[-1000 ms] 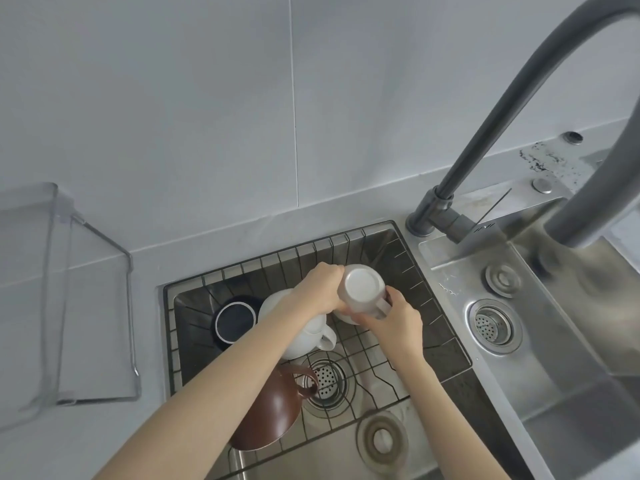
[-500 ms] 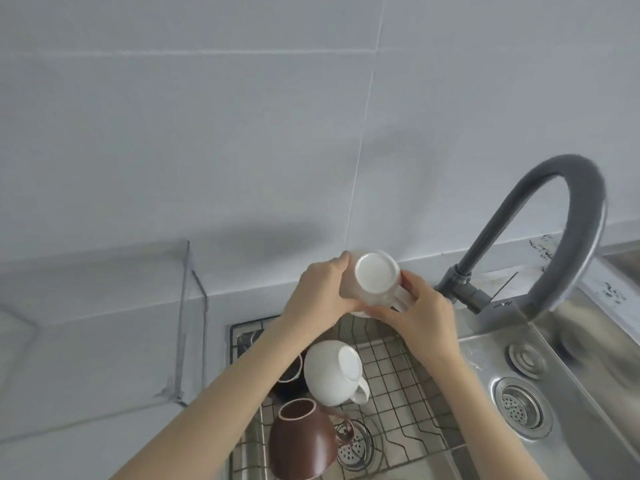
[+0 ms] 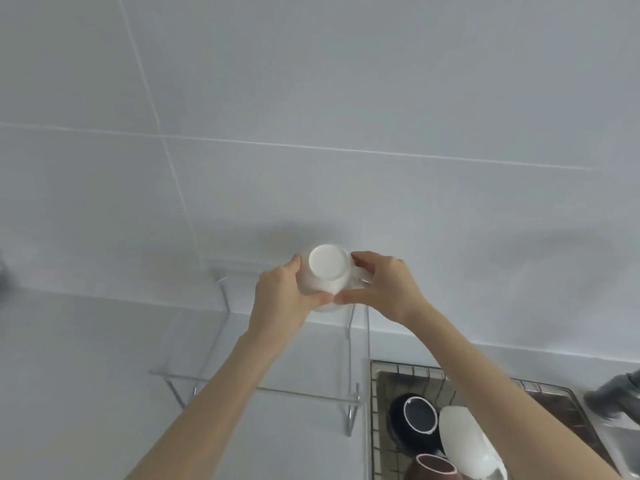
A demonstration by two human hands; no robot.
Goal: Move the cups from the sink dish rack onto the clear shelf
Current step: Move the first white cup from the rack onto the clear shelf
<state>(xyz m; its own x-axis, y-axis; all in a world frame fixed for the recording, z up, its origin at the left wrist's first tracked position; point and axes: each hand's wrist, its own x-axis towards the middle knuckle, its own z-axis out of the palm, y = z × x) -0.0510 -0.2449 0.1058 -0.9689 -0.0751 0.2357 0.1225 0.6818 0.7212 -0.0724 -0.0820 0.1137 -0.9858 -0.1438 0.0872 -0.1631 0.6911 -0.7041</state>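
1. The white cup is upside down, base toward me, raised over the back part of the clear shelf and close to the tiled wall.
2. My left hand wraps the cup's left side, thumb underneath near the rim.
3. My right hand closes on its right side, fingers at what looks like the handle, though blur there makes that hard to confirm. Both hands grip the one cup; neither is free.
4. I judge the cup is not yet set down: I can't tell whether its rim touches the shelf top, since my hands hide it.
5. Nothing else stands on the shelf that I can see, so this would be the first cup placed.
6. Left in the dish rack: a dark cup, a second white cup lying tilted, and a brownish cup at the bottom edge. So most of the task remains.
7. The shelf's edges are faint against the pale counter; its right edge runs just beside the rack, and the back edge sits near the wall.
8. There is open room to the left and front of the shelf top. I'd place this cup toward the back to leave space for the other three.
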